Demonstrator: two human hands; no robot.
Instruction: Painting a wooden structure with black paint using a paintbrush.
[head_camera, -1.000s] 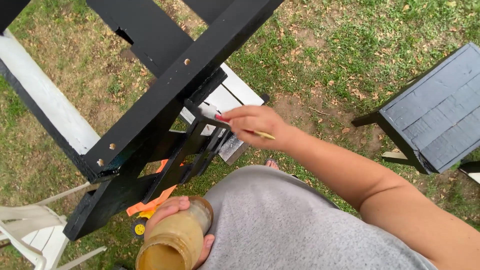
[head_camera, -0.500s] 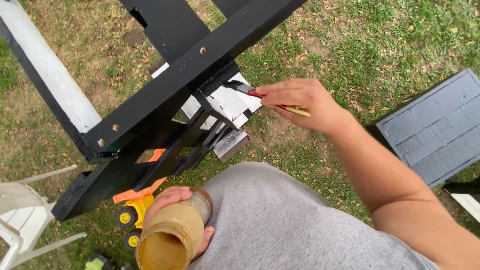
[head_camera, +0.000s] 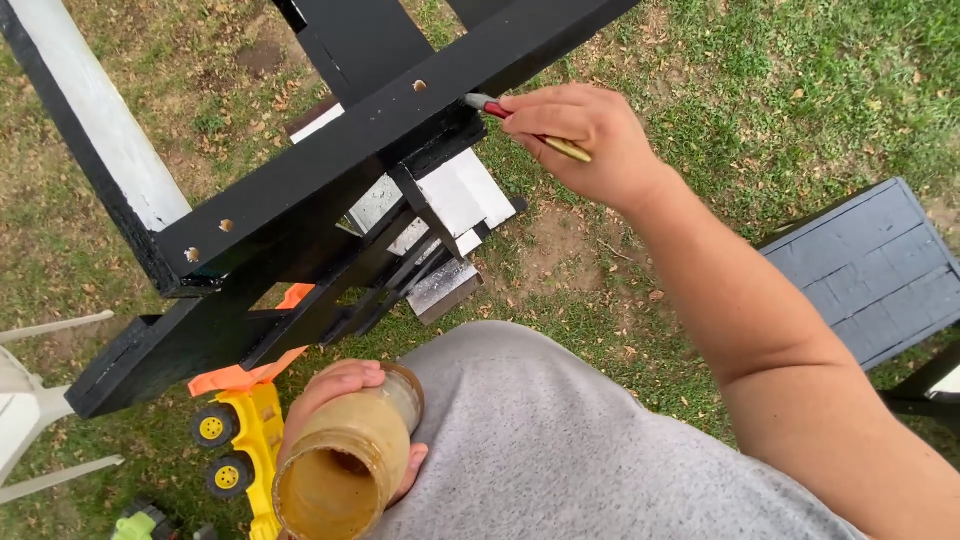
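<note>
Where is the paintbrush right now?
In the head view, the paintbrush is upper centre, held in the right hand, its tip against the edge of the black wooden frame, above the grass.

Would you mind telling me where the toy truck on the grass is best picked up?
Grip the yellow toy truck across its body, coming from above on the wheel side. The orange bed sits under the black frame, and the left hand with the jar crowds the other side.
</note>
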